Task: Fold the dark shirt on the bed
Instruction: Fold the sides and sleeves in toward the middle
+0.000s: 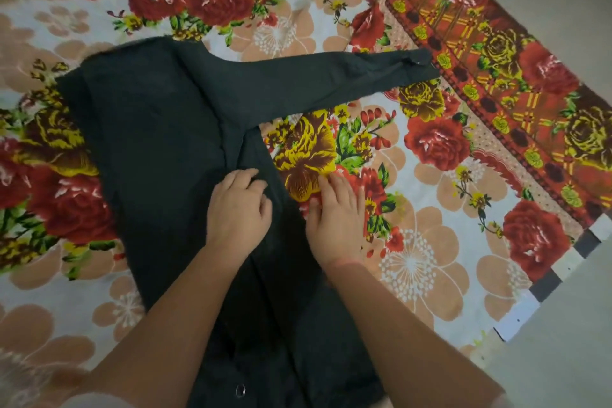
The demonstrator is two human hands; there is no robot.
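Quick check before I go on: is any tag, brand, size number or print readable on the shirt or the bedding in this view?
None: no text can be read anywhere in this view.
dark shirt: plain fabric, no label, print or size tag shows.
floral bedsheet: flower pattern only, no words.
black and white strip at the bed's edge: plain blocks, no lettering.
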